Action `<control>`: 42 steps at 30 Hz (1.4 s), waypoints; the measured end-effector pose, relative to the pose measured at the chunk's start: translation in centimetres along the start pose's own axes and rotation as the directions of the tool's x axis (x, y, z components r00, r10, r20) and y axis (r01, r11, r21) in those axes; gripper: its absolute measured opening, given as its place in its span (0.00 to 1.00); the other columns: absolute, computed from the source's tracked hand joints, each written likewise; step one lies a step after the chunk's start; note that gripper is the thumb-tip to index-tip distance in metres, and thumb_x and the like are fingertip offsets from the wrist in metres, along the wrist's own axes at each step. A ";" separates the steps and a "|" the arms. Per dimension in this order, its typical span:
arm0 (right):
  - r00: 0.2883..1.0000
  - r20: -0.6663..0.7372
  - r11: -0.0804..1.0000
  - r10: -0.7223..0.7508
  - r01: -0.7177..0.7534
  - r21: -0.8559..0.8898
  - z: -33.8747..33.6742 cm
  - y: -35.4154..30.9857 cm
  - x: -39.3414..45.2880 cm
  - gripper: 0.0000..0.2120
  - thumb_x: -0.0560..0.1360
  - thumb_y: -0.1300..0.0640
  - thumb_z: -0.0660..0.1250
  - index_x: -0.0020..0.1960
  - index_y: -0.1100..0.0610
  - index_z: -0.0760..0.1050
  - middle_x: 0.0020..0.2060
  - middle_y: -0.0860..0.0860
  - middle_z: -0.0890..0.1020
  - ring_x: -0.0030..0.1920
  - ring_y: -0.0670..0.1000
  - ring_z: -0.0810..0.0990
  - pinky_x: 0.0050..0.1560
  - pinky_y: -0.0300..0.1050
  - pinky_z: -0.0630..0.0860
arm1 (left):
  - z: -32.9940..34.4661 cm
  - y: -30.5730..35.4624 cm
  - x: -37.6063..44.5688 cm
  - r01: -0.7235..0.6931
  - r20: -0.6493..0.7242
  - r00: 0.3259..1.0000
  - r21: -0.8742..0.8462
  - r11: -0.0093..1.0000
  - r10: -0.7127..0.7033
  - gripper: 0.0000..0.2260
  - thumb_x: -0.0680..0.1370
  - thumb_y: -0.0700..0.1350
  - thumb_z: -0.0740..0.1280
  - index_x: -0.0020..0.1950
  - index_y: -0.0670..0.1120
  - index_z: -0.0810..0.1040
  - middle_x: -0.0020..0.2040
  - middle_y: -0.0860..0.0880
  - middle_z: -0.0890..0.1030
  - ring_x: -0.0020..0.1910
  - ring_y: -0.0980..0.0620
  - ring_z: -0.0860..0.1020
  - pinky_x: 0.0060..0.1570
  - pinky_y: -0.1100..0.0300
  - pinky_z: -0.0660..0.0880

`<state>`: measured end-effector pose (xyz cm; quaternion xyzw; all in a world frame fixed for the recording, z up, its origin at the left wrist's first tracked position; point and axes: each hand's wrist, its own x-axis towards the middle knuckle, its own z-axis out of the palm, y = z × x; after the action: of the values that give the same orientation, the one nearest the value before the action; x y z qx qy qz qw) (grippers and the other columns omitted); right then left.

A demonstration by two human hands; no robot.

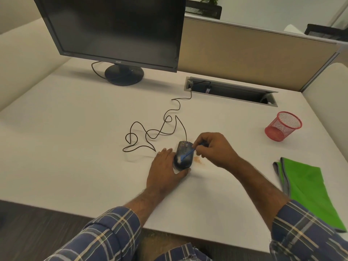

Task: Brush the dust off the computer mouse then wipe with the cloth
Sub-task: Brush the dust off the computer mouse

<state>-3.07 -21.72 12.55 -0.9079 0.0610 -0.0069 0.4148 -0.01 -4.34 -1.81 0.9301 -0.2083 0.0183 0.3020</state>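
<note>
Brushing step under way: mouse [183, 157] at frame centre on the tabletop [75, 138], braced and swept.

Left to right: cable [150, 132], thin and limp, loops up to the tabletop slot, so it probably tugs if the mouse is dragged. Left hand [165, 170], its grip wrapped along the mouse's left flank and rear; the hard, smooth plastic shell looks light and likely slippery, so a side hold suits it. Right hand [214, 149], its grip pinched on the slim blue brush [188, 153], soft white bristles on the mouse's back. Orange dust [198, 160] lies just right of the mouse. Green cloth [308, 185], soft and folded, lies untouched at right.
</note>
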 end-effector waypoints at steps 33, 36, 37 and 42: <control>0.974 0.227 0.950 0.028 0.045 -0.310 -0.1 -2.7 0.7 0.07 0.76 0.54 0.68 0.41 0.54 0.78 0.32 0.47 0.82 0.28 0.46 0.80 0.25 0.34 0.70 | -0.4 0.2 -0.1 -0.003 0.035 0.999 -0.021 1.000 0.003 0.37 0.70 0.74 0.59 0.69 0.49 0.71 0.73 0.48 0.71 0.75 0.49 0.63 0.74 0.56 0.53; 0.993 0.115 0.928 -0.012 0.053 -0.369 0.3 -3.2 1.0 0.06 0.77 0.54 0.66 0.46 0.55 0.80 0.38 0.49 0.82 0.37 0.49 0.78 0.33 0.35 0.67 | -0.3 0.2 0.1 0.008 0.048 0.999 -0.020 1.000 -0.007 0.37 0.70 0.74 0.60 0.70 0.50 0.70 0.74 0.49 0.70 0.75 0.49 0.62 0.74 0.57 0.53; 0.998 0.062 0.930 -0.022 0.043 -0.366 0.3 -3.4 1.1 0.07 0.77 0.53 0.66 0.47 0.55 0.80 0.38 0.49 0.81 0.38 0.49 0.77 0.34 0.34 0.66 | -0.3 0.2 0.1 0.014 0.058 0.998 -0.018 1.000 -0.013 0.37 0.70 0.74 0.60 0.71 0.51 0.70 0.74 0.49 0.70 0.75 0.50 0.62 0.74 0.56 0.53; 0.993 0.116 0.953 0.015 0.020 -0.302 0.4 -3.6 1.1 0.08 0.76 0.52 0.68 0.46 0.56 0.81 0.33 0.46 0.79 0.35 0.47 0.78 0.33 0.36 0.71 | -0.3 0.1 0.1 0.011 0.067 0.998 -0.019 1.000 -0.009 0.35 0.71 0.73 0.61 0.70 0.51 0.71 0.74 0.49 0.69 0.76 0.49 0.62 0.75 0.55 0.53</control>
<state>-1.57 -19.16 14.96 -0.9595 0.0358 0.0551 0.2739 0.08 -4.29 -1.48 0.9282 -0.2138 -0.0162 0.3040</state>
